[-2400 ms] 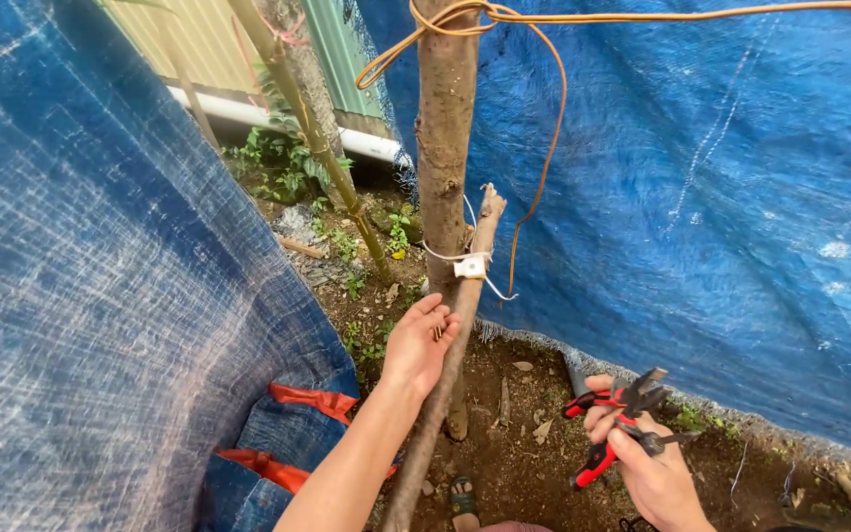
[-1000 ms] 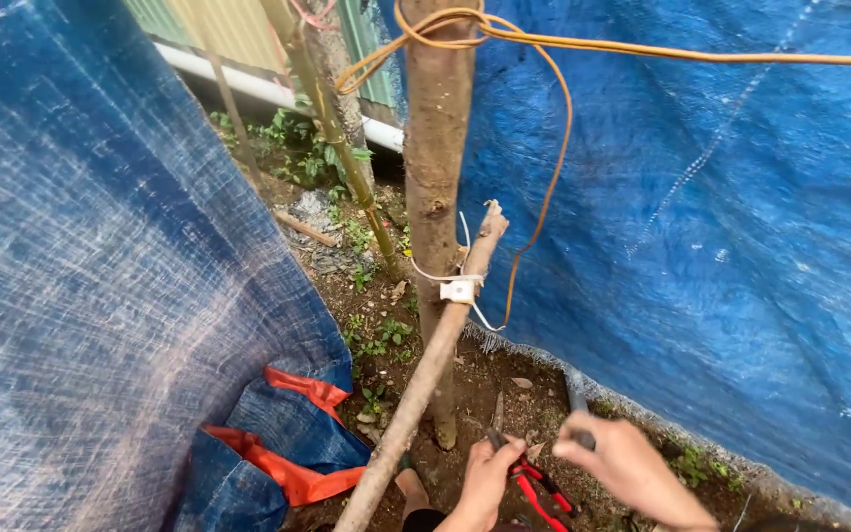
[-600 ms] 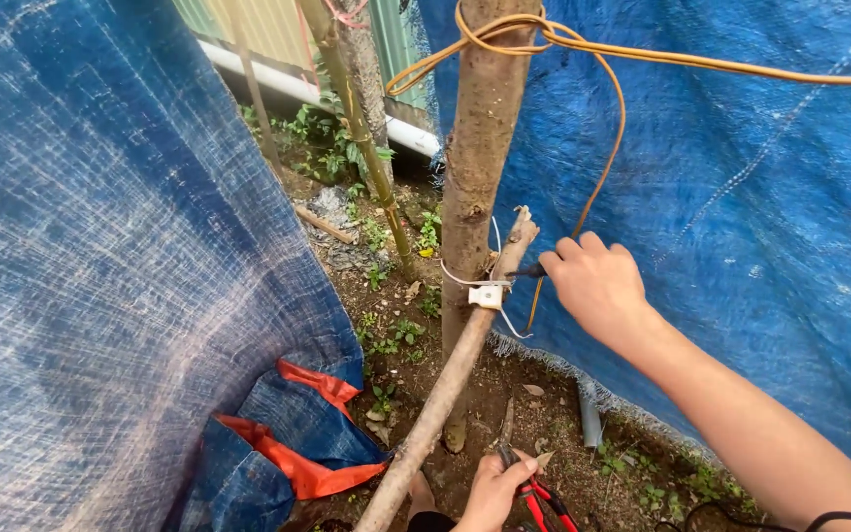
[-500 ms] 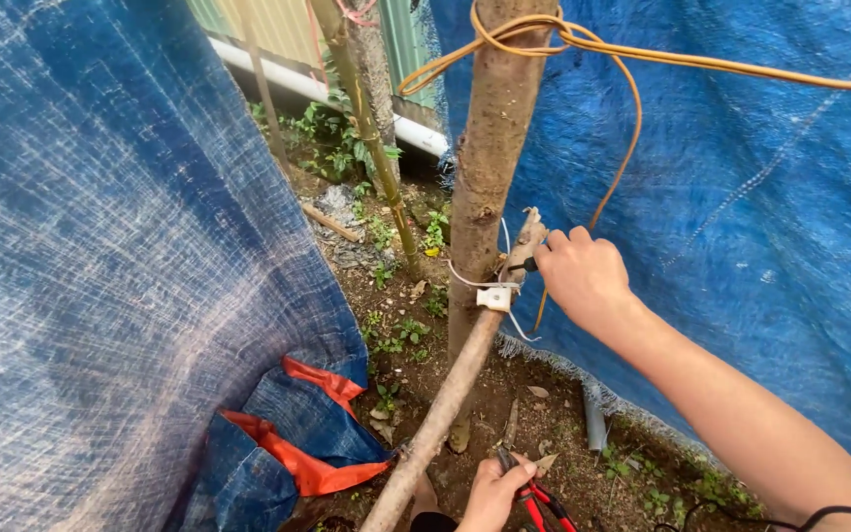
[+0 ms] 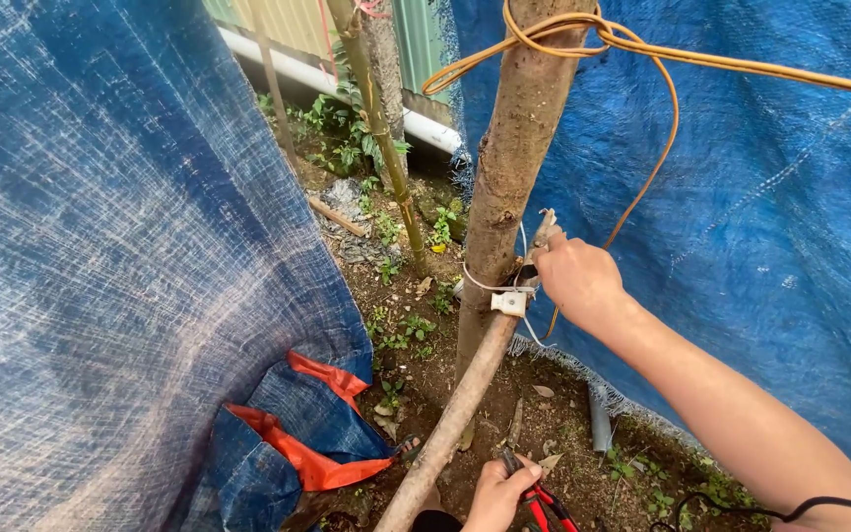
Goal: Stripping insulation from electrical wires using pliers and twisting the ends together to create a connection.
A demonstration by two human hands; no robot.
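Against the trunk, right hand [image 5: 575,278] gripping slanted stick [image 5: 465,399], left hand [image 5: 500,493] clutching red pliers [image 5: 544,502]

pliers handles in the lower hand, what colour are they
Red, with dark tips at the working end, on the pliers in the left hand; seen in the head view.

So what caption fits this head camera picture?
Right hand grips the slanted stick tied to the post; left hand holds red-handled pliers.
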